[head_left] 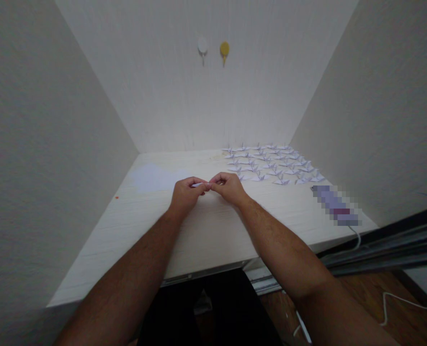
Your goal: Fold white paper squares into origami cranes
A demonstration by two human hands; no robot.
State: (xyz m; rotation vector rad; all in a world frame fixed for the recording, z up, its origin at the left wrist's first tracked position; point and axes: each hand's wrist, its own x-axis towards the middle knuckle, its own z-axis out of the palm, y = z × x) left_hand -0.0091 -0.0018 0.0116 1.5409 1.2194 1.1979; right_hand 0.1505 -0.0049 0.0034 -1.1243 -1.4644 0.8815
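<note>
Presently, both hands meet above the middle of the surface point(206, 235), fingertips together. The left hand point(185, 196) pinches a small white paper point(198, 184) between thumb and fingers; the right hand point(232, 188) is closed at the fingertips on its other end. Most of the paper is covered by the fingers, so its folded form cannot be determined.

Beyond the right hand, white paper cranes point(271, 162) stand in several rows across the far right part of the surface, the nearest just past the wrist. To the left, beyond the left hand, pale sheets point(153, 179) lie flat, their edges faint against the surface. A small red spot point(117, 197) is noted near the left edge.

At right, nearer than the cranes, lies a blurred-out object point(337, 206), its identity not discernible; a white cable point(359, 239) runs from its near end over the edge. On the back wall point(170, 96) are two hooks, one white point(202, 45), one yellow point(224, 48), side by side. Wood floor point(280, 310) shows below, at right.
</note>
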